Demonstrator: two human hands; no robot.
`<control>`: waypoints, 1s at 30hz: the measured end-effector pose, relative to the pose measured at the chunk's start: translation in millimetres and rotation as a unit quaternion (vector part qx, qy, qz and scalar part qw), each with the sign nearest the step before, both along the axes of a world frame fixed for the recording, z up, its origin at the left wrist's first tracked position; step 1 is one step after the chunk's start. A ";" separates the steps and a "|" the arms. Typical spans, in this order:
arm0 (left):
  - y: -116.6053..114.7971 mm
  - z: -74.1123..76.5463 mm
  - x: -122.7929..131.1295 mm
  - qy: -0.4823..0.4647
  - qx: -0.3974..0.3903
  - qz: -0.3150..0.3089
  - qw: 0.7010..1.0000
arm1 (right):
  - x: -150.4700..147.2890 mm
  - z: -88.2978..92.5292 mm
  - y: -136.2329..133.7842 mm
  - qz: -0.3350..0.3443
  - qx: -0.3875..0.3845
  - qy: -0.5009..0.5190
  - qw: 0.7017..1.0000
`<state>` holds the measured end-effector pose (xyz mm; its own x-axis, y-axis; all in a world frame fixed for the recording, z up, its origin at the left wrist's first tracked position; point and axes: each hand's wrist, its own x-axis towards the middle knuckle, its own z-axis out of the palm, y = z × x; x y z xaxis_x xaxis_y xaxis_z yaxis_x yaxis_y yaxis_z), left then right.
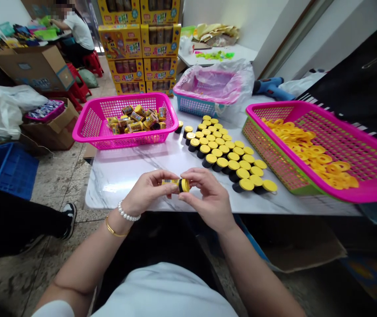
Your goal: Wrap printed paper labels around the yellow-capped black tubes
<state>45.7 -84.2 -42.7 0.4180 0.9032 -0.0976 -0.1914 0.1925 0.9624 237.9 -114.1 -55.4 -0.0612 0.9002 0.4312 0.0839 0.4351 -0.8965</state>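
Observation:
Between my hands, over the table's front edge, is a small labelled cylinder with a black band and a yellow cap (184,185), tipped on its side with the cap toward the right. My left hand (151,187) is closed around its labelled body. The fingertips and thumb of my right hand (210,196) pinch the capped end. Just beyond, rows of black pieces with yellow round tops (221,164) stand upright on the white marbled table (125,176). Similar labelled cylinders (138,119) lie jumbled in a pink basket (118,143) at the left.
Yellow rings (307,147) fill part of a pink basket (346,196) at right. Behind stand a plastic-lined basket (198,105), a blue power tool (270,88) and stacked yellow boxes (127,42). A person (79,33) sits far left; another's shoe (69,218) is nearby.

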 end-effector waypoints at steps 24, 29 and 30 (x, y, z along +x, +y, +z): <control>10.3 22.7 -10.1 0.185 0.158 0.032 0.969 | -19.4 -19.2 16.2 0.026 -0.232 0.206 0.950; 11.9 13.9 -14.0 0.112 0.012 0.028 0.993 | -14.9 -14.0 18.3 0.109 -0.183 0.150 0.965; 11.2 11.6 -13.7 0.093 -0.007 0.030 0.995 | -15.9 -14.4 18.0 0.108 -0.172 0.142 0.969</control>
<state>32.0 -73.1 -31.1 0.3360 0.9243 -0.1811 -0.0222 0.1999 0.9796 222.0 -96.1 -69.8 -0.1876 0.9729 0.1354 -0.2483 0.0864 -0.9648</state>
